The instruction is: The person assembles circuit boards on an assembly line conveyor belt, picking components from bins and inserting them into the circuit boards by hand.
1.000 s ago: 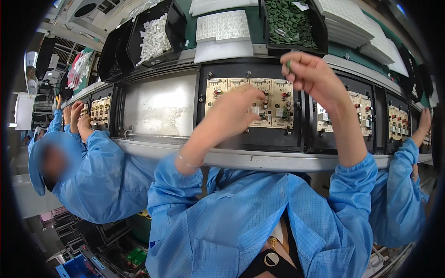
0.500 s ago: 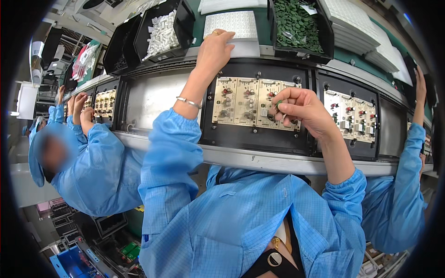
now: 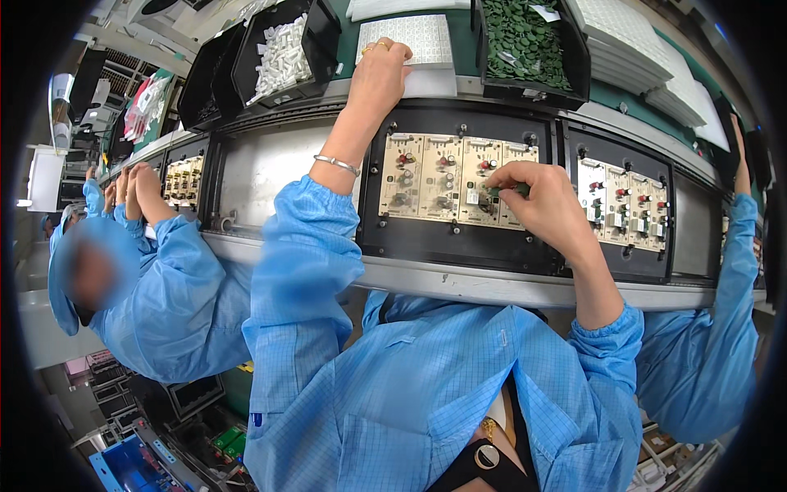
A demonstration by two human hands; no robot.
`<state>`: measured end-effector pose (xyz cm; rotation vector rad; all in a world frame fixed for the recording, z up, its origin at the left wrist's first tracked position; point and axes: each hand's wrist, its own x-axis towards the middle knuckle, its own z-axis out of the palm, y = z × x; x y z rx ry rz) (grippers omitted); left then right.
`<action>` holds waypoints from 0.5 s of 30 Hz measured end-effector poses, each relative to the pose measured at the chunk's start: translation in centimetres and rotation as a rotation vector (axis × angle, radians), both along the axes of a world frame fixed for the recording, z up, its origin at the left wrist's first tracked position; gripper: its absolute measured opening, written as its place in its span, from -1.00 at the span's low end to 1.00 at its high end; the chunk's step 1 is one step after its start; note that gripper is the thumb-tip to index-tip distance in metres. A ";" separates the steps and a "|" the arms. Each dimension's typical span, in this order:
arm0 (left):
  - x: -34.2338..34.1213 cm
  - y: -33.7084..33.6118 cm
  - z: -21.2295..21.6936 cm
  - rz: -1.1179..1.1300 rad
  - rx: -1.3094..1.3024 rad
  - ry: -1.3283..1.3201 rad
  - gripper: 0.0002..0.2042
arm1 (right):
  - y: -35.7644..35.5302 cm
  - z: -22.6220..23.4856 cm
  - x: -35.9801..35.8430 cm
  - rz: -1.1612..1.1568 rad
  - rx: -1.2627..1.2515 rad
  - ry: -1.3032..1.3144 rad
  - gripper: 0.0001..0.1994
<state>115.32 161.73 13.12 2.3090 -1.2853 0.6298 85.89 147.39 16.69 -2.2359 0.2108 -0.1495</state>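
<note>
My right hand [image 3: 543, 201] pinches a small green disc component [image 3: 493, 192] between thumb and forefinger, right over the cream circuit board panel [image 3: 443, 178]. The panel sits in a black carrier frame [image 3: 447, 239] and bears small red, green and white parts. My left hand [image 3: 381, 75], wearing a ring and a bracelet, reaches away to a white foam tray [image 3: 429, 39] filled with rows of small white parts. Its fingers are bent together and down at the tray's left side. The fingertips are partly hidden, and whatever they hold does not show.
A black bin of green disc components [image 3: 529, 49] stands beyond the panel, a bin of white cylindrical parts [image 3: 283, 57] to the left. More foam trays [image 3: 619, 41] are stacked at right. Another loaded carrier [image 3: 627, 205] lies right. Co-workers in blue sit on both sides.
My right hand has turned palm down and brought the green disc component onto the panel. My left hand has shifted slightly left, its fingers bending down at the tray. The carriers have slid slightly right.
</note>
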 end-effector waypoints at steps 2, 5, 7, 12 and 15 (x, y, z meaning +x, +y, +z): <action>0.0 -0.1 0.3 0.003 0.035 0.019 -0.78 | 0.2 -0.3 0.0 0.009 -0.038 -0.026 -0.80; 0.3 0.0 0.0 -0.024 0.002 -0.027 -0.79 | 0.6 -1.3 0.1 0.025 -0.119 -0.120 -0.83; 0.1 0.1 0.0 -0.044 -0.014 -0.018 -0.80 | 0.9 -1.6 0.2 0.027 -0.156 -0.182 -0.85; -0.9 1.3 0.6 -0.052 -0.064 -0.025 -0.82 | 1.5 -1.8 0.2 0.035 -0.252 -0.203 -0.90; -2.5 2.4 1.7 -0.076 -0.101 -0.022 -0.83 | 1.7 -1.8 0.2 0.046 -0.275 -0.181 -0.91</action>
